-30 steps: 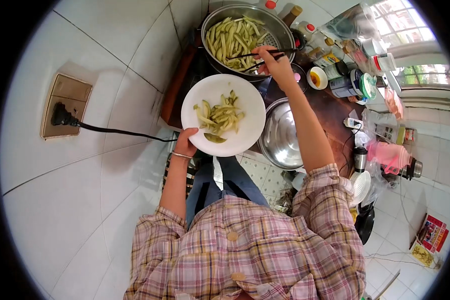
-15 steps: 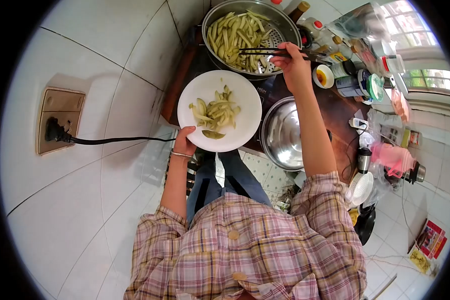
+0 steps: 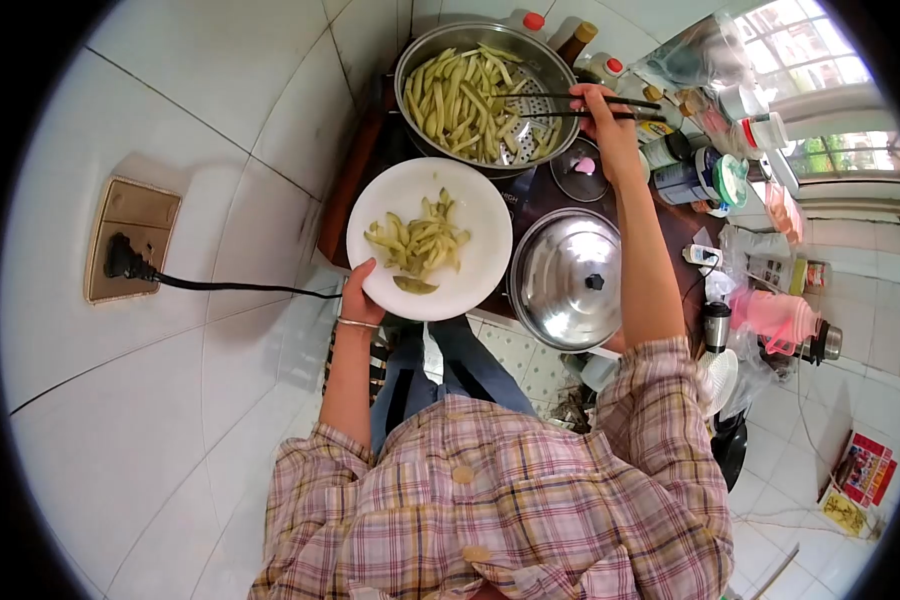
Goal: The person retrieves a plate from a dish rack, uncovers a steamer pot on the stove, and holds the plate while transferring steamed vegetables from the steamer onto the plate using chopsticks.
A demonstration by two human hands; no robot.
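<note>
Far left of frame: wall socket (image 3: 133, 240) w/ black plug and cord (image 3: 240, 288) running right over white wall tiles (image 3: 170, 420). Next, left hand (image 3: 360, 295), lower centre-left, fingers closed under the near rim of a white plate (image 3: 480, 215), thumb on top of the edge; plate held level, above the worktop edge. On it a small pile of pale green bean pieces (image 3: 418, 243), soft, wet-looking, prob. slippery, so likely to slide if the plate tips; plate itself stiff, breakable, best gripped at the rim as it is. Above the plate, top centre: big metal steamer pot (image 3: 415, 50) full of the same beans (image 3: 460, 95) on a perforated tray. Right hand (image 3: 605, 125), fingers pinched round dark chopsticks (image 3: 560, 105), tips spread a bit over the pot's right side; can't tell if they grip a piece. Below it a domed steel lid (image 3: 567, 280) on the dark wooden worktop (image 3: 670, 225). Right of that: sauce bottles, jars (image 3: 715, 175), pink jug (image 3: 780, 310), window at upper right; white tiled floor lower right.
</note>
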